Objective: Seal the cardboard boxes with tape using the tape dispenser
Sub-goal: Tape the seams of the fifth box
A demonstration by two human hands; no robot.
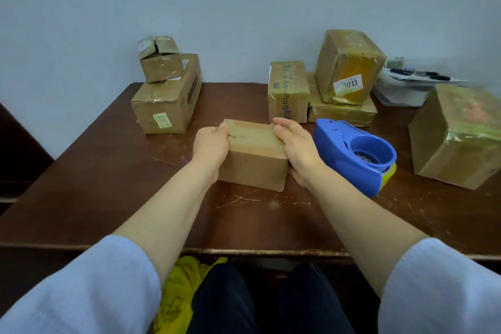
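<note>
A small brown cardboard box (pixel 253 154) sits in the middle of the dark wooden table (pixel 108 184). My left hand (pixel 210 145) grips its left end, thumb on the top edge. My right hand (pixel 296 144) grips its right end, fingers curled over the top edge. Just right of my right hand lies a blue tape dispenser (pixel 355 152) with a yellow-green tip, touched by neither hand.
Taped boxes stand around: a stack of three at the back left (pixel 166 95), an upright one (pixel 288 91) behind the held box, a tall labelled box on a flat one (pixel 348 68), and a big box (pixel 458 135) at the right. A white tray (pixel 401 89) sits far right.
</note>
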